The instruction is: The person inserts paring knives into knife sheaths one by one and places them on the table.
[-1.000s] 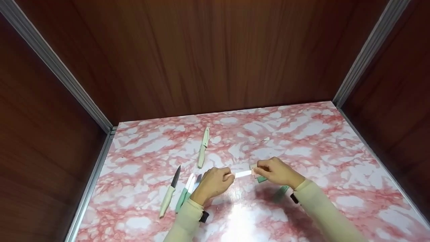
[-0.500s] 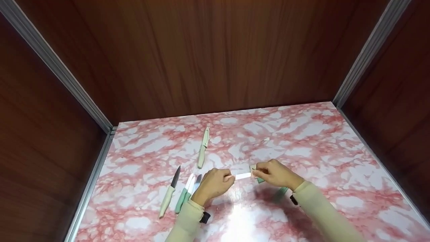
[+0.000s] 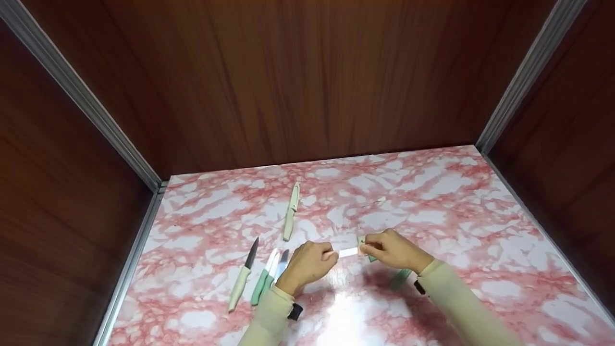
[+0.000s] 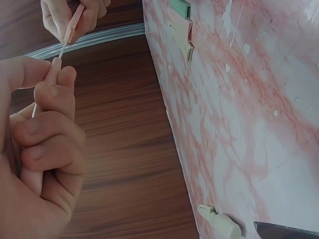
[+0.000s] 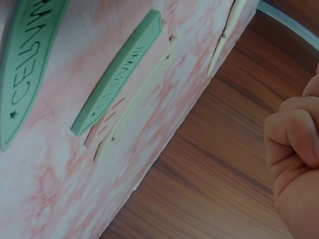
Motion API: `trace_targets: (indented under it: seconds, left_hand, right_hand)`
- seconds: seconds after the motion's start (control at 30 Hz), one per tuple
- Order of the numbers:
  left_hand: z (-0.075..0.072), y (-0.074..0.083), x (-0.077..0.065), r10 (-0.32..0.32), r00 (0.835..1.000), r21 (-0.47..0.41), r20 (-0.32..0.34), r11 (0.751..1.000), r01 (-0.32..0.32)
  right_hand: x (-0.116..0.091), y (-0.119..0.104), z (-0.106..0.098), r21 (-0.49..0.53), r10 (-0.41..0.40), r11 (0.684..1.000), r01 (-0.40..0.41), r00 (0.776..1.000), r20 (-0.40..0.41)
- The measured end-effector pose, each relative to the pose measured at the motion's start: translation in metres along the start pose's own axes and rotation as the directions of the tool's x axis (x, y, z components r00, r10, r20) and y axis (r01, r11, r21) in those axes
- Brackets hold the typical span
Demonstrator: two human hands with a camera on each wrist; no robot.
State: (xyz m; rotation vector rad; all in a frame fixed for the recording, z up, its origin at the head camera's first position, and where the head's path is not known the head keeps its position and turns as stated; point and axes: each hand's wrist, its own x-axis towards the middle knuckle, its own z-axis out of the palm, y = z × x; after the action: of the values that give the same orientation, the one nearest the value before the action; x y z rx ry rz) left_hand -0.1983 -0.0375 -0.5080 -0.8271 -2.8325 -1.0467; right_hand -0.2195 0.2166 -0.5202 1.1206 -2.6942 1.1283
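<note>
My left hand (image 3: 310,264) grips the pink handle of a knife (image 3: 348,252) whose white blade points right. In the left wrist view, my fingers curl round the pink handle (image 4: 54,72). My right hand (image 3: 396,249) pinches a slim pink blade sheath (image 4: 74,22) at the blade's tip. The tip seems to be inside the sheath, though the fingers partly hide it. Below the right hand, a green sheath (image 5: 118,74), a pink sheath (image 5: 108,122) and a cream sheath (image 5: 144,92) lie side by side. Another green sheath (image 3: 401,278) lies nearer the right sleeve.
Left of my left hand lie a cream-handled knife (image 3: 240,283) with a dark blade and green-handled knives (image 3: 262,287) with white blades. A further blade (image 3: 283,259) is partly hidden by that hand. A sheathed cream knife (image 3: 290,214) lies farther back. Wooden walls (image 3: 307,86) enclose the table.
Both hands have drawn slightly closer together, the left shifting a little right and the right a little left. Less of the white blade shows between them. The things on the table stay put.
</note>
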Motion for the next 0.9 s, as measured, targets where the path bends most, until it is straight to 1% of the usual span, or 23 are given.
trace_targets:
  seconds: [0.23,0.4,0.53,0.8,0.9]
  left_hand:
    - [0.0015,0.0017,0.0014,0.013,1.0,-0.008,-0.009,1.0,-0.013]
    - [0.0024,0.0031,0.0019,0.018,0.999,-0.018,0.028,1.0,-0.017]
    - [0.0017,0.0034,0.0026,0.009,0.999,-0.017,0.036,1.0,-0.009]
    - [0.0039,0.0037,0.0011,0.005,0.998,-0.056,0.056,0.998,-0.002]
    - [0.0049,0.0037,0.0005,0.007,0.999,-0.05,0.05,0.999,-0.005]
  right_hand:
    - [0.0005,-0.0016,-0.0024,0.002,0.037,0.999,-0.037,0.999,0.023]
    - [0.0017,-0.0037,-0.0033,-0.004,0.038,0.999,-0.038,0.999,0.034]
    - [0.0027,-0.0049,-0.0043,-0.003,0.041,0.999,-0.041,0.999,0.035]
    - [0.0049,-0.0058,-0.0014,-0.023,-0.005,1.0,0.006,0.999,0.033]
    - [0.0047,-0.0054,-0.0005,-0.024,-0.023,0.999,0.023,0.999,0.022]
